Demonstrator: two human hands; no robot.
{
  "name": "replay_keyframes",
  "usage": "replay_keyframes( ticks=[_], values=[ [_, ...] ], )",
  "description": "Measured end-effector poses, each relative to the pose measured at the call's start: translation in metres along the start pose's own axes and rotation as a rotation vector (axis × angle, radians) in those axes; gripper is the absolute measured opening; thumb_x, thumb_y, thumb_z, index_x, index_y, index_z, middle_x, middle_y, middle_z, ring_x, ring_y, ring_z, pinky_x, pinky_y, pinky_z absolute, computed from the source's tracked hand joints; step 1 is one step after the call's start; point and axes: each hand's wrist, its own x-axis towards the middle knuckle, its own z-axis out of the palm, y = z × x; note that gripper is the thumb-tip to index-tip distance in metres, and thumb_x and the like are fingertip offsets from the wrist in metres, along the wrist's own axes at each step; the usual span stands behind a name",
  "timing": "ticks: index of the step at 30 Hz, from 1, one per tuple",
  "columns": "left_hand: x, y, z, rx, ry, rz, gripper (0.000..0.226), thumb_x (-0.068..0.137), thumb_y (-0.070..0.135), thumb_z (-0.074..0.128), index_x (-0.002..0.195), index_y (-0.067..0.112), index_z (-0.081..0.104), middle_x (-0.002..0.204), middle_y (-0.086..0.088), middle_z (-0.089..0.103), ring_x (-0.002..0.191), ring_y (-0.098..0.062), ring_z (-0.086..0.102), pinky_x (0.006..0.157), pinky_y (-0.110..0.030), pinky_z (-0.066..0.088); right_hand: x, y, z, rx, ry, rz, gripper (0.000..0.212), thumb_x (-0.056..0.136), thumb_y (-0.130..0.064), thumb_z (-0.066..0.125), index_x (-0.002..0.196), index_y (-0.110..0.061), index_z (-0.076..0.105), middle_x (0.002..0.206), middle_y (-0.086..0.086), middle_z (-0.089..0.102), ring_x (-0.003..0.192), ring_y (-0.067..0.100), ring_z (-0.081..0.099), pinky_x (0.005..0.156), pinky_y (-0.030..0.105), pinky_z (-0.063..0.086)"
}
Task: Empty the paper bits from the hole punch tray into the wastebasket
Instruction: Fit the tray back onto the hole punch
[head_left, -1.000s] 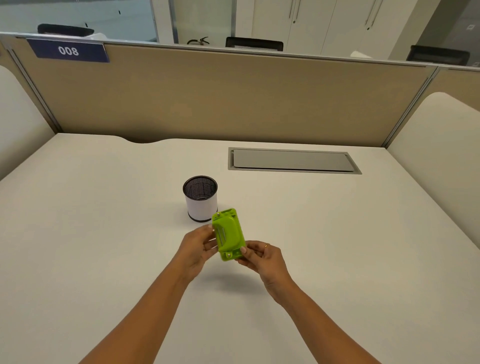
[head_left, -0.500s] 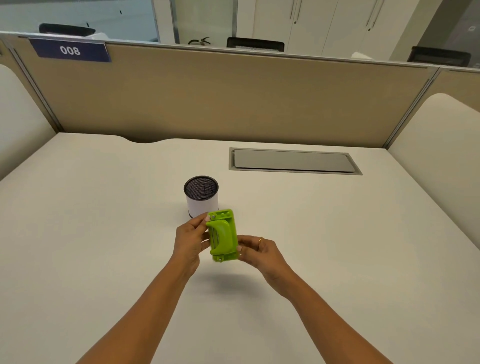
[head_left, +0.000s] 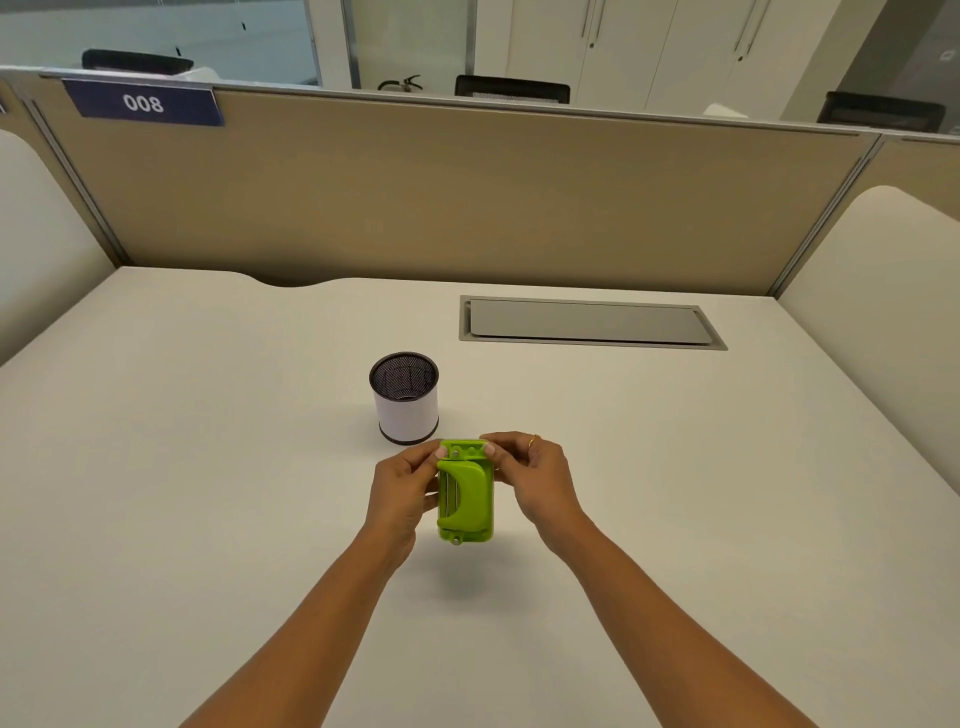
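Both hands up over the desk (head_left: 208, 467), green hole punch (head_left: 466, 491) held between them, off the surface w/ its shadow below. Left hand (head_left: 402, 493) clasps the punch's left side, thumb at the top corner; right hand (head_left: 535, 478) pinches the far top edge w/ fingertips, gold ring (head_left: 533, 441) showing. Punch stands lengthwise, lever facing up. Small mesh wastebasket (head_left: 405, 405) upright just beyond the hands, slightly left. Closed cable hatch (head_left: 589, 323) further back right.
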Motion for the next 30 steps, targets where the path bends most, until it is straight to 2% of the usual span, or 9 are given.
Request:
replay_keyframes(
  ticks=[2,6,9,13,17,22,26,30],
  values=[
    [0.0,-0.001,0.001,-0.007,0.005,-0.009,0.014,0.092,0.012,0.052,0.101,0.013,0.062,0.081,-0.003,0.065,0.072,-0.018,0.062,0.049,-0.015,0.053,0.001,0.001,0.0,-0.002,0.037,0.008,0.016,0.085,-0.013,0.061,0.099,-0.006,0.068,0.091,0.011,0.068,0.085,0.021,0.064,0.08,0.028,0.055],
    [0.001,-0.004,0.001,-0.021,0.031,-0.034,0.015,0.091,0.012,0.053,0.103,0.014,0.062,0.083,-0.005,0.065,0.073,-0.018,0.062,0.048,-0.015,0.054,0.0,0.002,0.0,0.044,0.028,0.042,0.016,0.085,-0.013,0.062,0.098,-0.006,0.068,0.09,0.01,0.068,0.083,0.02,0.064,0.068,0.016,0.055],
    [0.001,-0.007,0.0,-0.042,0.046,-0.054,0.017,0.091,0.012,0.053,0.106,0.011,0.062,0.084,-0.006,0.065,0.072,-0.019,0.062,0.048,-0.016,0.054,-0.004,0.004,-0.001,0.114,-0.011,0.09,0.018,0.087,-0.015,0.06,0.102,-0.008,0.066,0.094,0.009,0.068,0.086,0.018,0.065,0.069,0.015,0.055],
    [0.003,-0.006,-0.002,-0.097,0.069,-0.076,0.017,0.092,0.012,0.052,0.106,0.009,0.062,0.082,-0.006,0.065,0.073,-0.02,0.062,0.047,-0.018,0.055,-0.013,0.013,0.0,0.18,-0.122,0.148,0.025,0.09,-0.013,0.055,0.112,-0.004,0.062,0.099,0.008,0.068,0.09,0.017,0.065,0.071,0.018,0.055],
    [0.006,-0.006,-0.002,-0.132,0.101,-0.088,0.017,0.091,0.011,0.053,0.105,0.008,0.062,0.082,-0.007,0.065,0.073,-0.021,0.063,0.047,-0.02,0.056,-0.019,0.024,-0.001,0.123,-0.15,0.198,0.026,0.087,-0.005,0.056,0.113,-0.005,0.062,0.1,0.011,0.068,0.091,0.022,0.065,0.075,0.025,0.056],
    [0.006,-0.011,-0.003,-0.134,0.062,-0.107,0.018,0.092,0.01,0.052,0.107,0.008,0.061,0.083,-0.008,0.065,0.074,-0.022,0.063,0.051,-0.021,0.057,-0.018,0.033,0.0,0.049,-0.043,0.222,0.026,0.084,-0.002,0.06,0.11,-0.002,0.064,0.104,0.018,0.069,0.096,0.03,0.066,0.083,0.038,0.057],
    [0.006,-0.017,-0.005,-0.045,-0.054,-0.116,0.026,0.091,0.002,0.049,0.116,0.006,0.059,0.087,-0.006,0.068,0.078,-0.019,0.066,0.06,-0.022,0.058,-0.017,0.037,-0.001,0.008,0.026,0.217,0.023,0.083,-0.003,0.061,0.106,-0.005,0.065,0.102,0.018,0.07,0.097,0.031,0.067,0.086,0.04,0.055],
    [0.002,-0.023,-0.006,0.047,-0.165,-0.174,0.03,0.087,-0.003,0.055,0.114,0.009,0.058,0.08,-0.005,0.07,0.065,-0.011,0.071,0.059,-0.023,0.058,-0.016,0.038,-0.004,0.036,0.085,0.223,0.021,0.083,-0.003,0.061,0.104,-0.004,0.066,0.102,0.02,0.07,0.095,0.033,0.067,0.086,0.043,0.055]
  ],
)
